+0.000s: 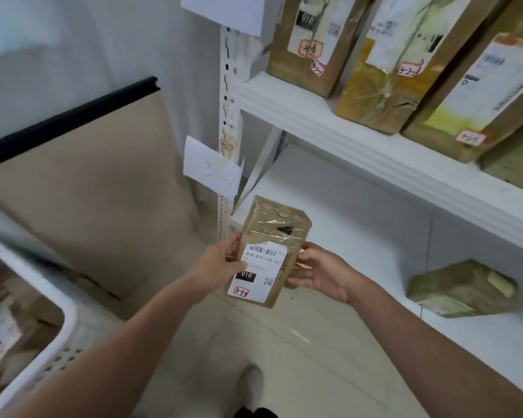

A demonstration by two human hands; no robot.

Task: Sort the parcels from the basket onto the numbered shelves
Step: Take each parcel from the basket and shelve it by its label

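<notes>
A small brown taped parcel [277, 236] with a white label reading 010 and a red-marked tag sits upright at the left front corner of the lower white shelf [360, 230]. My left hand [221, 260] grips its left edge with thumb on the label. My right hand [320, 273] holds its right side, fingers curled against it. A paper sign [212, 168] reading 3-1 hangs on the shelf post beside it. The white basket [55, 333] at lower left holds several more parcels.
Another brown parcel [462, 289] lies further right on the lower shelf. The upper shelf [375, 146] carries three tall labelled boxes [387, 61]. A beige board with a black rim [82, 167] leans against the wall on the left. My shoe [251, 384] stands on the tiled floor.
</notes>
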